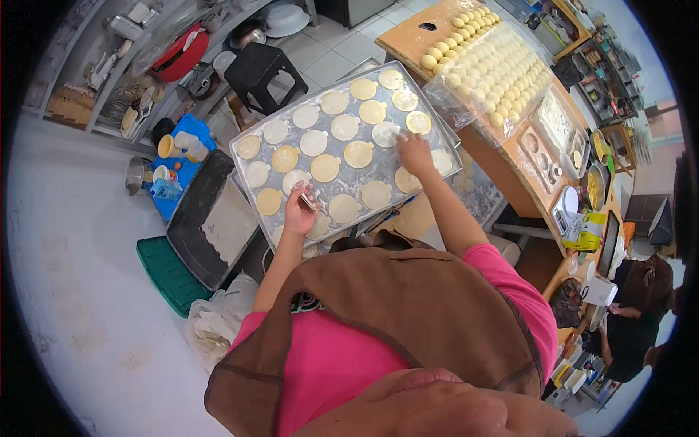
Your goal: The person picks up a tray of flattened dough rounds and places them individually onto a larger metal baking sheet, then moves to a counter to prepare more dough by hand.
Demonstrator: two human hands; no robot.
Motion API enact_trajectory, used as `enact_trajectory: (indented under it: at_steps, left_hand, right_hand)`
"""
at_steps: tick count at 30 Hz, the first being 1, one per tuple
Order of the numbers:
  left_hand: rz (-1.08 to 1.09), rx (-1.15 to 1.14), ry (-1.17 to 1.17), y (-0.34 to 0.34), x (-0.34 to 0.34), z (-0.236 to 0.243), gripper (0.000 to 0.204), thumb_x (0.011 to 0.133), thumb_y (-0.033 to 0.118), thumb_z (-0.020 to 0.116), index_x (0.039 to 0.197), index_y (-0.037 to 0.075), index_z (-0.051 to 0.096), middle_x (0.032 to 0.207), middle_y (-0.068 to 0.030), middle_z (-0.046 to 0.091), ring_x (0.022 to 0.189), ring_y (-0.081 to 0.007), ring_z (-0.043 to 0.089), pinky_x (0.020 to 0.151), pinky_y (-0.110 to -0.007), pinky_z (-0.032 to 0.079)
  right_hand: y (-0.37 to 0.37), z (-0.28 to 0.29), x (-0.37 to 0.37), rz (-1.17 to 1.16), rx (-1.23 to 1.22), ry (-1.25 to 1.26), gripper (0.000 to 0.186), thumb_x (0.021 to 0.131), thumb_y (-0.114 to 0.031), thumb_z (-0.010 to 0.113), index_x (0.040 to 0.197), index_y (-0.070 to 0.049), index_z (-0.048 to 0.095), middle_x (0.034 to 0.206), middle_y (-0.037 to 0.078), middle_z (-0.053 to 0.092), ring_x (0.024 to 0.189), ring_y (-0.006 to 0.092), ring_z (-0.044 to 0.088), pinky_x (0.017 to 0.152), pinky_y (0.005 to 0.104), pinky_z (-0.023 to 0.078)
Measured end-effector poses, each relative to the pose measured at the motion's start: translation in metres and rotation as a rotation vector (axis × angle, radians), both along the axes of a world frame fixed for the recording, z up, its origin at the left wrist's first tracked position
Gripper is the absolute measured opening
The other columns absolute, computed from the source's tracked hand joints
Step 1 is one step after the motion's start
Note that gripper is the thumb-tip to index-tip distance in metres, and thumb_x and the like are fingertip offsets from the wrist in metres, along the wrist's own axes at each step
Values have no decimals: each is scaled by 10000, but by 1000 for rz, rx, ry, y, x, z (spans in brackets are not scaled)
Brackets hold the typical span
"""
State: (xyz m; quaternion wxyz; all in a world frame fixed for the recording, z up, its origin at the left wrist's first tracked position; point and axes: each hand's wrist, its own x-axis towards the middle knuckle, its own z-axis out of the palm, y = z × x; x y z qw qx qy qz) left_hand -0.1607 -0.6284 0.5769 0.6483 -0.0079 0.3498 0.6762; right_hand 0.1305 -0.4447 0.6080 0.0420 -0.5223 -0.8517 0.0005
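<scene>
A large metal tray point(382, 171) lies in front of me, bearing rows of flat, pale dough rounds point(345, 127), with white flour dusted between them. At the near left side of the tray, my left hand point(297, 213) is closed around a small, thin, flat item point(309, 203) with a dark edge; its kind I cannot make out. My right hand point(415, 154) reaches over the right part of the tray, close to a floury round point(386, 134). Motion blurs its fingertips, so whether it grips anything is unclear.
Rows of dough balls point(502, 73), partly under clear plastic, stand on a wooden table point(480, 149) at right. A black stool point(263, 71) is beyond the tray. Leftward are a black bin point(191, 222) and a blue crate point(166, 208). Another person point(633, 320) works far right.
</scene>
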Motion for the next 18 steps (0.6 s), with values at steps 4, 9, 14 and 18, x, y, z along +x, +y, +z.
enact_trajectory:
  at_steps: [4, 9, 14, 18]
  left_hand:
    - [1, -13, -29, 0, 2, 5, 275, 853, 224, 577, 1100, 126, 510, 949, -45, 575, 672, -146, 514, 580, -330, 426]
    - [-26, -32, -72, 6, 6, 8, 256, 846, 238, 600, 1069, 133, 530, 914, -38, 588, 648, -145, 517, 584, -325, 425]
    - [-29, -16, -75, 9, 8, 8, 243, 840, 244, 618, 1048, 140, 551, 907, -37, 602, 658, -135, 531, 585, -317, 424]
    - [-35, -24, -80, 14, 10, 6, 227, 835, 238, 627, 1029, 139, 562, 902, -34, 597, 668, -136, 536, 590, -321, 428]
  right_hand:
    - [17, -4, 28, -183, 126, 56, 333, 869, -222, 531, 1191, -140, 549, 1311, 61, 495, 1140, 299, 492, 903, 476, 414]
    - [19, 1, 41, -155, 56, 115, 374, 844, -215, 576, 1211, -155, 540, 1319, 40, 493, 1170, 290, 478, 933, 483, 394]
    - [-4, 11, 40, -96, -19, 58, 434, 797, -282, 635, 1208, -168, 560, 1291, 49, 514, 1169, 281, 481, 938, 480, 373]
    - [-15, 7, 36, -29, -17, 42, 402, 773, -272, 650, 1156, -163, 595, 1279, 50, 518, 1164, 272, 484, 934, 482, 374]
